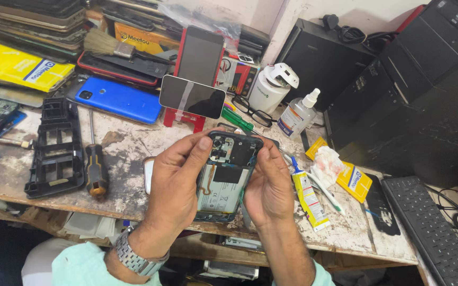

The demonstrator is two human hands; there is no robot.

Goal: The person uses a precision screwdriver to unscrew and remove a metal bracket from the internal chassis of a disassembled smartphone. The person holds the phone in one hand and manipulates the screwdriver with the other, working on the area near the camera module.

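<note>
An opened phone with its back cover off shows a battery, a flex cable and a dark camera board at the top. My left hand grips its left side, thumb pressed on the upper edge near the camera. My right hand holds the right side, fingers curled around the frame. The phone is held just above the worn workbench, near its front edge. A metal watch sits on my left wrist.
A black-and-yellow screwdriver and a black plastic frame lie left. A blue phone back, two phones on a red stand, a glue tube, spray bottle, white jar, glasses and a keyboard surround the hands.
</note>
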